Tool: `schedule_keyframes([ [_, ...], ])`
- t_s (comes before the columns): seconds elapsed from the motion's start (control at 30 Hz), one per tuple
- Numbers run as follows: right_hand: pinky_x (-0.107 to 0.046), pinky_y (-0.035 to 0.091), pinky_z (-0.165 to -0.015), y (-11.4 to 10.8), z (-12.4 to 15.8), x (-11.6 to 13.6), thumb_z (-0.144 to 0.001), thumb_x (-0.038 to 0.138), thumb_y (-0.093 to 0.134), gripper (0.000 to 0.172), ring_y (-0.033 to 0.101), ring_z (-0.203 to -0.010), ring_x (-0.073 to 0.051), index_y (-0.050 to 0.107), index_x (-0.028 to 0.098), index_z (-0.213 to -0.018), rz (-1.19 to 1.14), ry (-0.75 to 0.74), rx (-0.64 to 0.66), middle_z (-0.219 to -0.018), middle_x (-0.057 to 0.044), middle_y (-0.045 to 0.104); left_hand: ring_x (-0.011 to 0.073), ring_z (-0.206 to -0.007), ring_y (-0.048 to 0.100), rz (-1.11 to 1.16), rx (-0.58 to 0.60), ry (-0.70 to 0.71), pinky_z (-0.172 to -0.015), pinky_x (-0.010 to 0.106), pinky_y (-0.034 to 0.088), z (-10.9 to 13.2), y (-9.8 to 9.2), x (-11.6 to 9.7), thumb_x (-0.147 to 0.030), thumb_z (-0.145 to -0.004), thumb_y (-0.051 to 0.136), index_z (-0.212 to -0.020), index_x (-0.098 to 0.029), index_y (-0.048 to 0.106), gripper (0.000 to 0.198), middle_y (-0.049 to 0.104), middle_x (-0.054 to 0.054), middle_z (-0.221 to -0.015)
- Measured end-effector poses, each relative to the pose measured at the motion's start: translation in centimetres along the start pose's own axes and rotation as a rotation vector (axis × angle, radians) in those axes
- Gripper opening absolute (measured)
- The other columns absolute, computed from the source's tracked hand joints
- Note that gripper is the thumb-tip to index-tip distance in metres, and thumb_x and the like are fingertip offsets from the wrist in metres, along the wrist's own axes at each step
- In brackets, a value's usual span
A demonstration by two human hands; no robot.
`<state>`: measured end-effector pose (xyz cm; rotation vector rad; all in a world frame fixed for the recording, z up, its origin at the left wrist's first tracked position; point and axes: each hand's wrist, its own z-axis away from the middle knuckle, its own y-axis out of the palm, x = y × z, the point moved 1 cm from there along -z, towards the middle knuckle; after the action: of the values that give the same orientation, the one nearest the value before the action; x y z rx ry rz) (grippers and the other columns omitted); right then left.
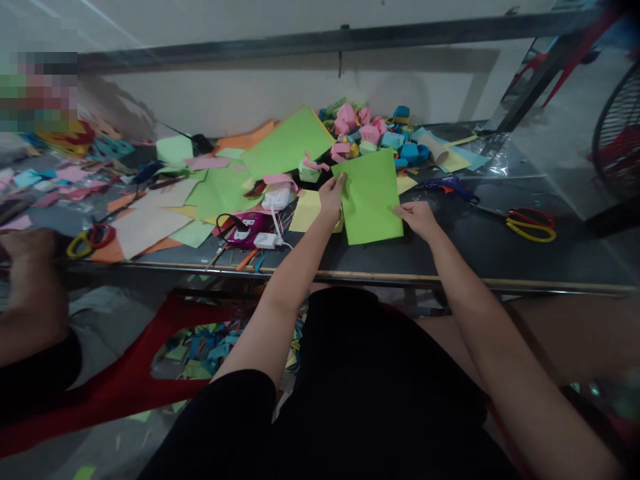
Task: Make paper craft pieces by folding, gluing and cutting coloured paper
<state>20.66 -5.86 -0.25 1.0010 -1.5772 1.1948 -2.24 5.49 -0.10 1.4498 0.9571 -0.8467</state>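
A bright green sheet of paper (373, 200) is held up over the table, tilted a little. My left hand (332, 198) is closed on its left edge, with the thumb on the front face. At the right edge, my right hand (416, 216) pinches the paper near its lower corner. Behind the sheet lies a heap of small folded paper boxes (367, 130) in pink, blue and yellow. Just left of the sheet stands a small pale green paper piece with pink strips (311, 168). A yellow sheet (306, 212) lies partly under my left forearm.
Left of my hands are a purple power strip (245, 230) with white plugs and several coloured sheets (155, 227). Scissors (531, 225) and a blue glue gun (450, 187) lie to the right. Another person's arm (33, 287) rests at the far left, near other scissors (91, 241).
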Motion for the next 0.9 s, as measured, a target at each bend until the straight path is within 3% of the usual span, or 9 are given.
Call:
schedule_keyframes([
  [0.13,-0.031,0.053,-0.065,-0.2,-0.4,-0.5,-0.055,0.071,0.090,0.055,0.064,-0.065,-0.018,0.076,0.020,-0.068,-0.041,0.001,-0.125,-0.071,-0.003,0.074,0.0187,-0.097,0.074,0.004,0.172,-0.107,-0.088,0.033,0.059,-0.6,0.1,1.2,-0.042,-0.081,0.086,-0.103,-0.016,0.073,0.036,0.078,0.010,-0.105],
  [0.23,-0.030,0.050,-0.061,-0.4,-0.6,-0.8,-0.057,0.079,0.083,0.060,0.061,-0.063,-0.017,0.076,0.020,-0.068,-0.018,-0.030,-0.206,-0.066,-0.001,0.070,0.0198,-0.091,0.075,-0.119,0.265,-0.094,-0.087,0.035,0.059,-0.1,0.2,1.6,-0.038,-0.072,0.092,-0.101,-0.015,0.074,0.041,0.079,0.011,-0.105],
  [0.37,-0.030,0.050,-0.055,-0.3,-0.3,-0.4,-0.053,0.082,0.083,0.063,0.057,-0.054,-0.015,0.074,0.020,-0.063,0.067,0.019,-0.084,-0.055,0.001,0.063,0.0219,-0.094,0.075,-0.180,0.145,-0.021,-0.092,0.039,0.059,0.2,0.1,1.6,-0.039,-0.075,0.089,-0.099,-0.015,0.074,0.036,0.079,0.011,-0.108],
  [0.5,-0.033,0.055,-0.055,0.2,0.3,0.4,-0.044,0.077,0.089,0.064,0.062,-0.056,-0.017,0.075,0.019,-0.069,-0.008,0.064,0.012,-0.065,-0.004,0.073,0.0277,-0.107,0.075,-0.144,0.062,-0.025,-0.103,0.047,0.057,0.0,0.0,1.4,-0.037,-0.078,0.086,-0.103,-0.016,0.074,0.036,0.078,0.013,-0.118],
  [0.67,-0.032,0.055,-0.056,0.3,0.6,0.4,-0.056,0.065,0.089,0.054,0.063,-0.054,-0.017,0.074,0.017,-0.075,0.021,0.072,0.074,-0.063,-0.006,0.072,0.0290,-0.119,0.072,-0.105,-0.025,-0.016,-0.111,0.048,0.054,-0.2,-0.2,1.4,-0.030,-0.082,0.081,-0.108,-0.015,0.074,0.030,0.076,0.014,-0.128],
  [0.73,-0.033,0.056,-0.062,0.4,0.6,0.7,-0.061,0.064,0.086,0.051,0.063,-0.057,-0.017,0.072,0.018,-0.077,0.070,0.031,-0.024,-0.064,-0.005,0.070,0.0281,-0.119,0.072,-0.085,-0.032,-0.024,-0.111,0.048,0.055,-0.3,-0.3,1.5,-0.028,-0.083,0.079,-0.109,-0.015,0.074,0.030,0.076,0.014,-0.128],
  [0.87,-0.035,0.056,-0.077,1.2,3.0,4.2,-0.084,0.078,0.056,0.063,0.067,-0.081,-0.020,0.074,0.021,-0.105,0.032,-0.109,-0.454,-0.087,-0.006,0.072,0.0257,-0.119,0.072,-0.021,-0.124,0.010,-0.113,0.044,0.054,-0.5,-0.3,1.1,-0.030,-0.085,0.078,-0.110,-0.014,0.073,0.030,0.076,0.014,-0.128],
  [0.9,-0.034,0.056,-0.078,1.7,4.3,5.6,-0.090,0.080,0.044,0.068,0.069,-0.087,-0.020,0.073,0.024,-0.115,-0.057,-0.117,-0.452,-0.092,-0.006,0.072,0.0254,-0.119,0.072,-0.021,-0.137,0.015,-0.113,0.043,0.053,-0.5,-0.3,1.0,-0.030,-0.084,0.079,-0.109,-0.014,0.073,0.030,0.076,0.014,-0.126],
])
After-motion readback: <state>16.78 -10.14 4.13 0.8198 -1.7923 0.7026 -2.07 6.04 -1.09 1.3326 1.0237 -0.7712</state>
